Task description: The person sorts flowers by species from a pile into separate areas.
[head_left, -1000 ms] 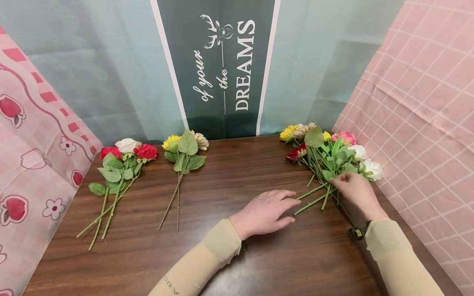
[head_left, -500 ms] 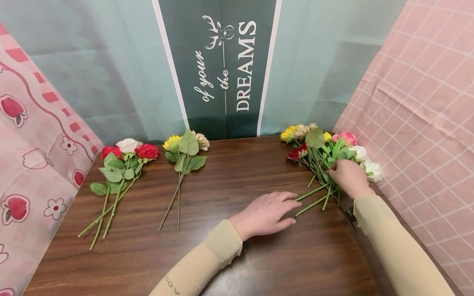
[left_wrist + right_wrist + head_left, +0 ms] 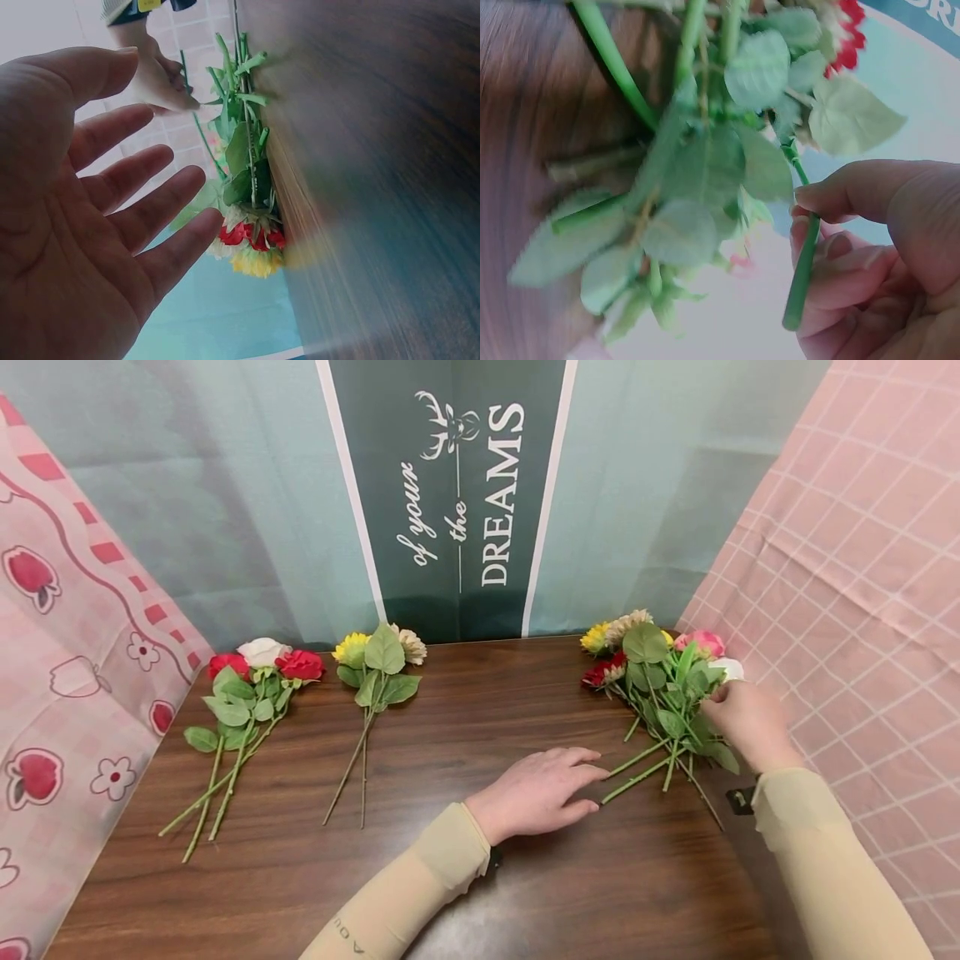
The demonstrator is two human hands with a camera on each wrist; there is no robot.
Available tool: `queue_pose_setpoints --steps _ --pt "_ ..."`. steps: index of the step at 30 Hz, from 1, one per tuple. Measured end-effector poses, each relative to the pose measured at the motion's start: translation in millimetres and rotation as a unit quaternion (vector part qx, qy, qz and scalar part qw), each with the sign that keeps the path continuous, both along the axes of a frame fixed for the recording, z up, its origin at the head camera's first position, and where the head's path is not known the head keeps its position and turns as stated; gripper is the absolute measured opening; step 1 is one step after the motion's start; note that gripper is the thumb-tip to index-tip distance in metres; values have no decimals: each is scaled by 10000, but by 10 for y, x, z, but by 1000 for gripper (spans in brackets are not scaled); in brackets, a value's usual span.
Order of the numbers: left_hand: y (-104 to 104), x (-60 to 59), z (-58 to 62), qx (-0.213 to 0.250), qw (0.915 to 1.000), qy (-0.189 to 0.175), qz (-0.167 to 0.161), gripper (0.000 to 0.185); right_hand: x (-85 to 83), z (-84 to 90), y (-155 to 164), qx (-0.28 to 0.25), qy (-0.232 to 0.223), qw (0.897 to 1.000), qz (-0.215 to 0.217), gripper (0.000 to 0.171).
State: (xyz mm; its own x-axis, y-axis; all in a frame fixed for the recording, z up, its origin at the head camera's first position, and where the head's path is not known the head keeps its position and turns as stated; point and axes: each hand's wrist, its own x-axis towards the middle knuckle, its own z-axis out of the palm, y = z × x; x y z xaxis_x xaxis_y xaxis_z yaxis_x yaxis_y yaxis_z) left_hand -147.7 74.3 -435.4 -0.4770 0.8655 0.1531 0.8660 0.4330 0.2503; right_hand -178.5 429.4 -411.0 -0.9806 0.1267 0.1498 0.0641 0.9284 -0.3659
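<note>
Head view: your right hand (image 3: 750, 720) sits at the far-right edge of the mixed pile (image 3: 660, 693), fingers curled in among the leaves, while your left hand (image 3: 542, 792) lies flat on the table (image 3: 480, 877) with fingers straight, tips just beside the loose stem ends (image 3: 637, 768) of that pile, holding nothing. Right wrist view settles what the head view hides: your thumb and fingers (image 3: 840, 199) pinch one green stem (image 3: 802, 270), its cut end poking out below the grip, leaves blurred around it; which bloom tops that stem, can't tell. Left wrist view shows your palm (image 3: 82, 225) spread open above the wood, with the pile's red and yellow heads (image 3: 251, 244) beyond it and your other hand at the stems in the background, so it confirms the left is idle. Only the head view gives the layout: a sorted group of roses (image 3: 247, 710), red and white, lies at far left, and a pair with a yellow bloom and a beige one (image 3: 375, 681) lies just right of it, well apart from the pile. Judged from that, sorting looks roughly a third done: two small groups laid out, the bigger mixed pile not yet worked through, one stem now gripped but not yet clear of the others.
</note>
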Motion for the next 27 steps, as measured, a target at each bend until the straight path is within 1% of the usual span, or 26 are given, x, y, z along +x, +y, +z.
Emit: queue_pose_setpoints --steps 3,6,9,12,14,16,19,21,22,23,24,25,27 --pt "-8 -6 -5 28 10000 -23 12 47 77 49 81 -68 27 9999 -102 28" --pt "-13 -17 -8 55 10000 2 21 47 160 112 156 -6 89 9997 -247 27" --pt "-19 -25 -4 49 10000 23 42 46 228 166 213 120 221 9989 -394 26" --pt "-26 -37 10 63 9999 -26 94 45 262 203 241 215 447 9975 -501 30" --pt "-41 -61 24 101 9997 -95 211 44 248 220 220 145 479 9973 -544 32" --pt "-63 -94 41 186 9989 -190 397 42 215 222 151 -36 485 9974 -536 34" --pt "-126 -169 68 448 9949 -360 824 39 145 193 -65 -539 423 9969 -377 35" --pt "-193 -238 90 822 9874 -618 1200 35 94 152 -280 -1026 344 9940 -162 38" --pt "-235 -278 103 1065 9815 -767 1397 33 72 131 -402 -1281 266 9914 -26 40" --pt "-281 -319 116 1333 9732 -966 1603 31 44 100 -537 -1583 215 9871 123 42" --pt "-330 -362 129 1627 9627 -1178 1812 29 23 75 -680 -1883 87 9817 256 45" --pt "-382 -407 139 1949 9499 -1406 1996 28 3 47 -830 -2144 -1 9760 384 45" --pt "-492 -492 159 2547 9213 -1810 2315 26 -35 -9 -1133 -2632 -202 9621 689 44"
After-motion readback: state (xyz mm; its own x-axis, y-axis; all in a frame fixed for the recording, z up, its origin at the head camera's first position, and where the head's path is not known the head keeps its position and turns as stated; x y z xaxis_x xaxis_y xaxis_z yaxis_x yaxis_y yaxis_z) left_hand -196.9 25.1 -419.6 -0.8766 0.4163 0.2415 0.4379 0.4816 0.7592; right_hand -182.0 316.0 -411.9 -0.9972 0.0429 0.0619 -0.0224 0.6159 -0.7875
